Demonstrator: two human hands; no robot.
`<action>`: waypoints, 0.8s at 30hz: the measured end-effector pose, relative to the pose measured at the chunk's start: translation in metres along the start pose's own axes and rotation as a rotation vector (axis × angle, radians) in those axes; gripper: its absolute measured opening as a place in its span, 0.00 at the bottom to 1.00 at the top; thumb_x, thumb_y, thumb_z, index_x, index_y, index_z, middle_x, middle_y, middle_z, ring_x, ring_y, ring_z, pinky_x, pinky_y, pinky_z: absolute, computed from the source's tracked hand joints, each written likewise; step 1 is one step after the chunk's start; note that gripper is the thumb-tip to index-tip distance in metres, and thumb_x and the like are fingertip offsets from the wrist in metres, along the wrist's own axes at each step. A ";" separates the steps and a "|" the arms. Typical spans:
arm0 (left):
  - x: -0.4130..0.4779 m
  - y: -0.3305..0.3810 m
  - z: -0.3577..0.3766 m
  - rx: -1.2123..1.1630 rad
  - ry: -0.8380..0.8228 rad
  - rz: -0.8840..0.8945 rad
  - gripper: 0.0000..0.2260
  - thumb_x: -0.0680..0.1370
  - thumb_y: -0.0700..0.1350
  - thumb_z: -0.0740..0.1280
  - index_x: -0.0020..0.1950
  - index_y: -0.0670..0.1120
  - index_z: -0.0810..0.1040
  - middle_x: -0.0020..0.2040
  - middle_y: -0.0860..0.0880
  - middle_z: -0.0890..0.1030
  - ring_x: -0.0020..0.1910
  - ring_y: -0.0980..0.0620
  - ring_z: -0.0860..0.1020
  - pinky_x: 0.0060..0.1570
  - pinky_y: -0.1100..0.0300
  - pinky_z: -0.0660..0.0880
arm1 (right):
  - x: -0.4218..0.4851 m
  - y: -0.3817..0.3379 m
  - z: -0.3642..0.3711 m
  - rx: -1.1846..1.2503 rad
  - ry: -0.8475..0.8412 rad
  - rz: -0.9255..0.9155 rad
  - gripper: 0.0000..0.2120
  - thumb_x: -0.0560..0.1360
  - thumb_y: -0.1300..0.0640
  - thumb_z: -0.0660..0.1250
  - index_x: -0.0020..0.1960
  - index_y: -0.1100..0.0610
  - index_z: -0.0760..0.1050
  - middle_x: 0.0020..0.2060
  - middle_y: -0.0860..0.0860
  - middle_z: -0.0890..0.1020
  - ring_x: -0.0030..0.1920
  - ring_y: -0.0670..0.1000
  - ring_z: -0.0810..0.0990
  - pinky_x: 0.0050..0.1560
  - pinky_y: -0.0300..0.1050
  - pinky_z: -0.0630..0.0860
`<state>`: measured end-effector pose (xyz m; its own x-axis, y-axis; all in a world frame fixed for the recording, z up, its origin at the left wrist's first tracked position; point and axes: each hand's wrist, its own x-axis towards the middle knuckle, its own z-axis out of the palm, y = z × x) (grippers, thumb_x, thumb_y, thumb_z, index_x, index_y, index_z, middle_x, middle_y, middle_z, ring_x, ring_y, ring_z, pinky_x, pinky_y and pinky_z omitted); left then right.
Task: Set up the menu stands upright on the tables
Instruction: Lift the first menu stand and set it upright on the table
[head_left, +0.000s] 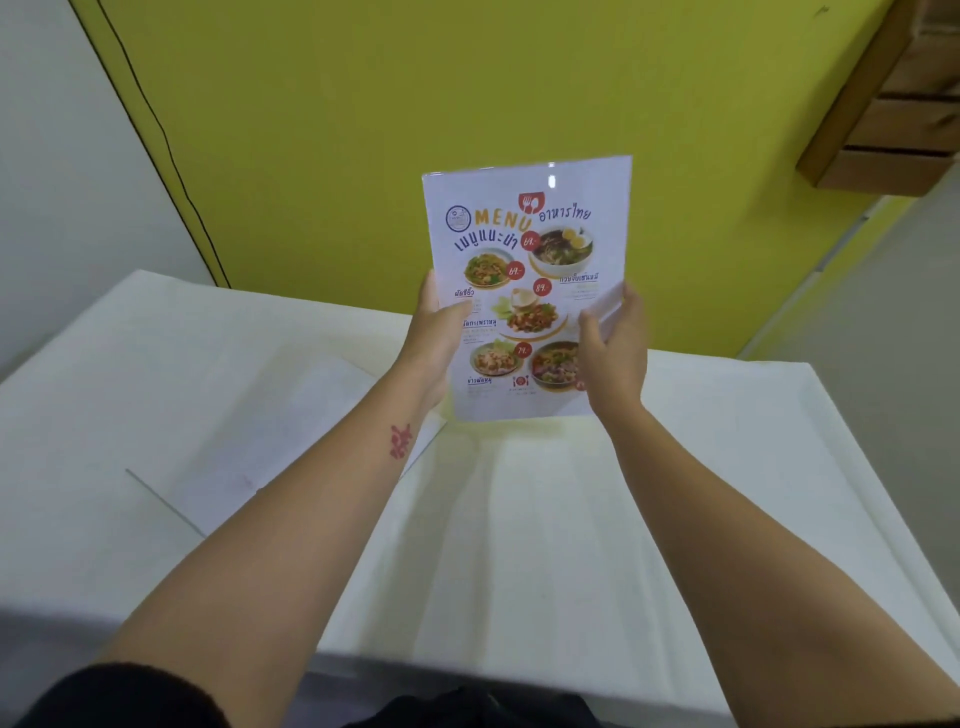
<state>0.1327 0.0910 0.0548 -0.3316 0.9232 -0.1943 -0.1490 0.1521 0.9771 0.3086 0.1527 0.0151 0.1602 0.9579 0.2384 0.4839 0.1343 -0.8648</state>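
As gripped: menu stand (524, 270) between hands (613, 353).

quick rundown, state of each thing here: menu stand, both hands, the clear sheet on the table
menu stand: upright, held by both side edges
left hand: gripping its left edge
right hand: gripping its right edge
clear sheet: lying flat on table, untouched

Both bare forearms stretched forward and slightly inward, raised above waist level. Left hand (434, 332) gripping with thumb in front and the other fingers hidden behind. Right hand (613, 348) held opposite at the same height, palm turned inward, fingers curled in a grip. Small red mark on left forearm.
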 end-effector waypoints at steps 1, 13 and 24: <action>0.003 -0.004 0.003 0.000 -0.014 0.018 0.23 0.82 0.40 0.59 0.76 0.56 0.64 0.65 0.59 0.77 0.56 0.61 0.78 0.43 0.65 0.71 | 0.001 0.003 -0.001 0.015 -0.008 0.014 0.31 0.78 0.49 0.61 0.79 0.51 0.56 0.76 0.47 0.65 0.75 0.50 0.64 0.70 0.55 0.69; 0.017 -0.032 0.020 0.098 -0.109 0.028 0.31 0.83 0.35 0.57 0.82 0.55 0.51 0.61 0.62 0.73 0.58 0.61 0.76 0.39 0.72 0.75 | 0.000 0.048 -0.019 -0.033 -0.142 0.127 0.34 0.80 0.48 0.60 0.80 0.48 0.48 0.78 0.47 0.61 0.75 0.52 0.65 0.63 0.46 0.65; 0.021 -0.043 0.018 0.224 -0.115 0.059 0.33 0.82 0.36 0.59 0.82 0.55 0.47 0.76 0.54 0.66 0.71 0.52 0.70 0.54 0.60 0.72 | -0.007 0.052 -0.023 -0.175 -0.192 0.084 0.39 0.78 0.45 0.60 0.80 0.48 0.42 0.79 0.47 0.59 0.73 0.54 0.68 0.63 0.52 0.72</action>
<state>0.1490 0.1103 0.0102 -0.2239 0.9648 -0.1380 0.0820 0.1597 0.9838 0.3525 0.1472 -0.0214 0.0487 0.9966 0.0663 0.6196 0.0219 -0.7846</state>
